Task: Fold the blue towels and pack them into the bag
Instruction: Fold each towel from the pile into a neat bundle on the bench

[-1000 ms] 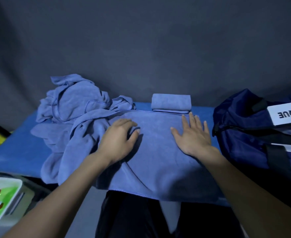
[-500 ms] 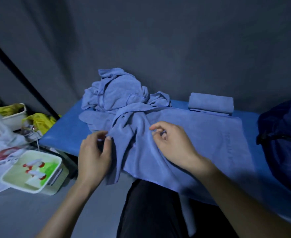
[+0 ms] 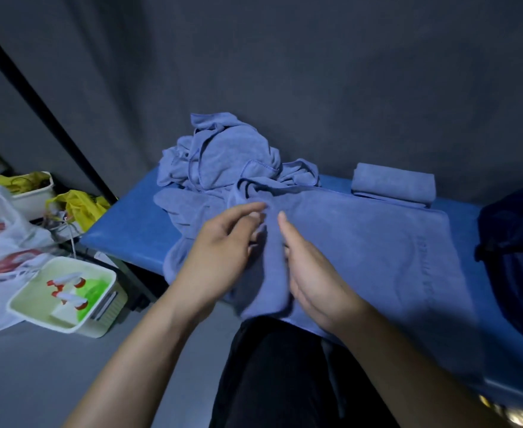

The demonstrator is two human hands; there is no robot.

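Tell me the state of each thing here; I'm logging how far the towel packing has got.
Spread towel: flat on the bench, left end bunched.
Folded towel: folded, at the bench's back edge.
Towel heap: crumpled, unfolded.
Bag: on the bench at right; opening not visible.
Left hand: fingers curled at the bunched strip.
Right hand: fingers straight against the strip.

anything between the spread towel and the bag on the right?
Nothing visible. The spread towel lies flat on the blue table, and the strip of table between its right edge and the dark blue bag is bare. The folded towel sits behind, off that path. The bag's opening is out of frame.
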